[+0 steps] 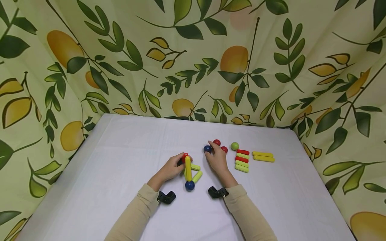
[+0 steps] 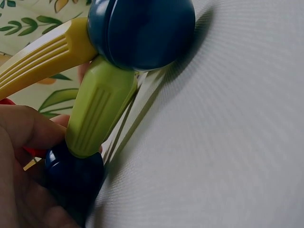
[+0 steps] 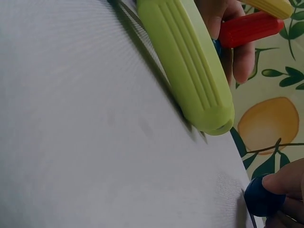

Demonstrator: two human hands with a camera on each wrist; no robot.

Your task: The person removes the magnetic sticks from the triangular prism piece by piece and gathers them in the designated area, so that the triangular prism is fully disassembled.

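In the head view, my left hand (image 1: pixel 172 167) holds the left corner of a small frame of sticks and balls. Its fingers curl round a dark blue ball (image 2: pixel 73 166) joined to a light green stick (image 2: pixel 99 109). A yellow stick (image 1: pixel 188 169) slants up from the front blue ball (image 1: pixel 189 186). A red stick (image 3: pixel 251 29) stands close by the left fingers in the right wrist view. Further right, my right hand (image 1: pixel 218 161) pinches a loose blue ball (image 3: pixel 262 195) between thumb and fingers, low over the white cloth.
Two red balls (image 1: pixel 216 142) lie just beyond my right hand, with a green ball (image 1: pixel 234 146) to their right. Several short red and light green sticks (image 1: pixel 242 164) form a column there. Two yellow sticks (image 1: pixel 263 157) lie farther right. A patterned curtain (image 1: pixel 193 83) borders the table.
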